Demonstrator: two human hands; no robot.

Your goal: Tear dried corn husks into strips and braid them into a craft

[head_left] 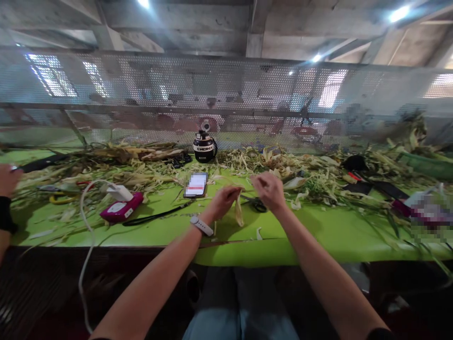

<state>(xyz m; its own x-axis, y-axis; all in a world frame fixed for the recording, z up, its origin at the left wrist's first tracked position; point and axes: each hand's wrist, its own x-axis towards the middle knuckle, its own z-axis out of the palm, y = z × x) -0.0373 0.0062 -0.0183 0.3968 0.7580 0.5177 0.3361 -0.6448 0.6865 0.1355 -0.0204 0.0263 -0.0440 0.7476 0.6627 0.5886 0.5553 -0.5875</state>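
Note:
Above the green tabletop (279, 231), my left hand (222, 202), with a pale watch on its wrist, pinches a dried, pale yellow husk strip (239, 213) that hangs down from the fingertips. My right hand (269, 190) is closed a little to the right, its fingertips pressed together. Whatever those fingers hold, if anything, is too small to make out. Between and below the hands lies a pair of dark-handled scissors (258, 204), partly behind my right hand. A small husk scrap (259, 233) rests close to the table's front edge.
A phone (196, 184) with a lit screen and a black strap lies left of centre. Behind it stands a black jug (204, 147). A magenta power strip (122, 208) has a charger and white cable. Husk piles (300, 165) line the mesh barrier. Another person's hand (10, 179) shows far left.

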